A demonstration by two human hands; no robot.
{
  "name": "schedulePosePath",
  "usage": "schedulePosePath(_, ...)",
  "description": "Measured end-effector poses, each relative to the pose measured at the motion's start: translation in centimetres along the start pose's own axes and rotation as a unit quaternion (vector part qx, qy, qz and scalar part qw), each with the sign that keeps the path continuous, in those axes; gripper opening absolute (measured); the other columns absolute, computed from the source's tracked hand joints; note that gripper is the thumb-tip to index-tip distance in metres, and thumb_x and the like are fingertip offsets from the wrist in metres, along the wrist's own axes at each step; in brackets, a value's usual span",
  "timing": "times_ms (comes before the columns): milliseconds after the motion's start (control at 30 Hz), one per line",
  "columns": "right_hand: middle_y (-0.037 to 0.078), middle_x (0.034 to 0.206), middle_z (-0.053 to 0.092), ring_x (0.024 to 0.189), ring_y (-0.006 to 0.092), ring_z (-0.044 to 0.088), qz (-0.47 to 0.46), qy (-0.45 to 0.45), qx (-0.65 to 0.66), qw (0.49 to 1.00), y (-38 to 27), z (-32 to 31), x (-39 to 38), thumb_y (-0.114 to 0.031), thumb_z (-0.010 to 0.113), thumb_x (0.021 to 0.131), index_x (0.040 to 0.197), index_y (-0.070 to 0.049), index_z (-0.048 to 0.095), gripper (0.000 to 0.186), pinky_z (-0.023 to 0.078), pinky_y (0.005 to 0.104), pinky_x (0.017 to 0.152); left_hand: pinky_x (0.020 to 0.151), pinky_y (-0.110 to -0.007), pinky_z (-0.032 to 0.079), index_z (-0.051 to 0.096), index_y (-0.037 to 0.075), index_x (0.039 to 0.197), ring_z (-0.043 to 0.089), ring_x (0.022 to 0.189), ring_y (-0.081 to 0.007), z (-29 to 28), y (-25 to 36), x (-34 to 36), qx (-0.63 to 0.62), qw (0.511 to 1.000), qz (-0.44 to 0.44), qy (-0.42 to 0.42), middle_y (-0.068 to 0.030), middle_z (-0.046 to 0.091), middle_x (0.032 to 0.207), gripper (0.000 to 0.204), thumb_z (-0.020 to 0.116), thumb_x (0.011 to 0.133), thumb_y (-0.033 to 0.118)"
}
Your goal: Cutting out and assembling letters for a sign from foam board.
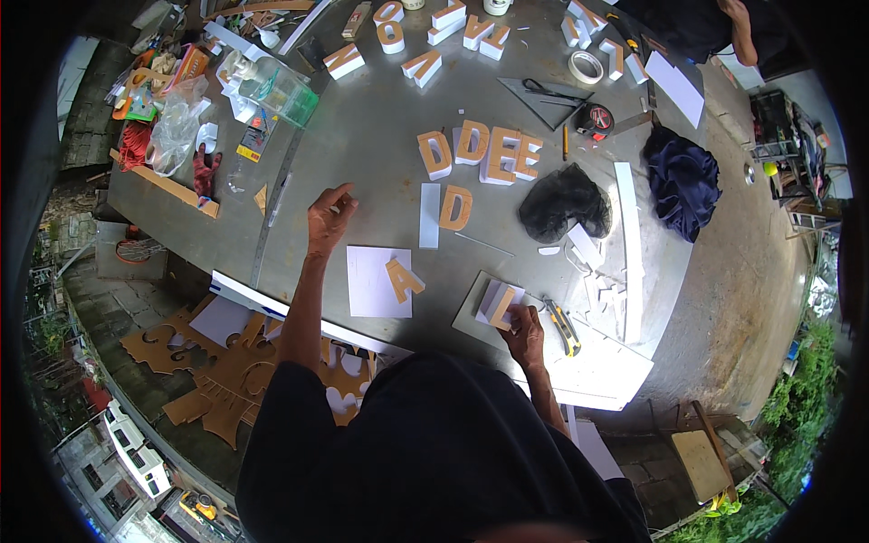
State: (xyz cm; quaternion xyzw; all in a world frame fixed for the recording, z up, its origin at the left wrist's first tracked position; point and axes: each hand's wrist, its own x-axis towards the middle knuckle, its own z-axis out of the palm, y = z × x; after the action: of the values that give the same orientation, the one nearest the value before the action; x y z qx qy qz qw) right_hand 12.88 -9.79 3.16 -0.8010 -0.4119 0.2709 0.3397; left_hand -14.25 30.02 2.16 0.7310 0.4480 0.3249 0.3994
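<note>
My right hand (523, 335) has its fingers closed on a small block letter (503, 306) with a tan face and white sides. The block rests over a pale board (469, 308) near the table's front edge. Just right of that hand lies a yellow and black utility knife (563, 328). My left hand (330, 217) is stretched out over the metal table, empty, its fingers loosely bent and apart. Nearest to it are a white sheet (369, 282) with a flat tan letter (404, 280) on it, and a pale strip (429, 215) beside another tan letter (455, 208).
Several finished block letters (489, 149) stand mid-table, more along the far edge. To the right are black netting (566, 204), a tape measure (595, 120), a long white strip (628, 253) and dark cloth (681, 181). A clear container (288, 93) sits left. Another person's arm (740, 34) shows far right.
</note>
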Motion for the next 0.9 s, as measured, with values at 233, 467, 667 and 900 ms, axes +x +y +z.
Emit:
schedulePosePath(233, 0.006, 0.092, 0.055, 0.076, 0.0190, 0.061, 0.067, -0.040, 0.011, 0.997, -0.4, -0.3, 0.4, -0.005, 0.081, 0.076, 0.111, -0.012, 0.061, 0.041, 0.054, 0.0332, 0.065, 0.065, -0.026, 0.057, 0.069, 0.013, 0.127, 0.065, 0.087, -0.0126, 7.5, 5.2, 16.3, -0.027, 0.995, 0.092, -0.005, -0.0046, 0.068, 0.105, 0.046, 0.083, 0.082, 0.010)
schedulePosePath(467, 0.010, 0.107, 0.058, 0.082, 0.0237, 0.066, 0.123, -0.102, 0.021, 0.987, -1.1, -1.3, 0.9, 0.002, 0.078, 0.074, 0.116, -0.013, 0.062, 0.048, 0.057, 0.0369, 0.068, 0.101, -0.038, 0.052, 0.055, 0.006, 0.142, 0.062, 0.122, -0.0296, 15.3, 6.8, 36.1, 0.269, 0.930, 0.242, 0.066, -0.0153, 0.064, 0.134, 0.084, 0.084, 0.077, 0.051)
schedulePosePath(667, 0.009, 0.100, 0.057, 0.081, 0.0204, 0.063, 0.142, -0.104, 0.029, 0.984, -1.4, -1.5, 1.4, 0.003, 0.078, 0.075, 0.115, -0.011, 0.063, 0.046, 0.055, 0.0325, 0.066, 0.095, -0.043, 0.053, 0.066, 0.007, 0.129, 0.067, 0.110, -0.0342, 18.8, 5.3, 45.4, 0.351, 0.925, 0.139, -0.029, -0.0186, 0.072, 0.116, 0.067, 0.076, 0.082, 0.053)
schedulePosePath(900, 0.011, 0.106, 0.059, 0.082, 0.0239, 0.067, 0.153, -0.114, 0.034, 0.981, -1.5, -1.7, 1.4, 0.002, 0.079, 0.074, 0.118, -0.014, 0.063, 0.049, 0.058, 0.0365, 0.067, 0.093, -0.045, 0.052, 0.066, 0.004, 0.129, 0.069, 0.105, -0.0354, 15.2, 7.4, 45.8, 0.093, 0.994, 0.051, 0.014, -0.0220, 0.071, 0.116, 0.048, 0.073, 0.089, 0.029)
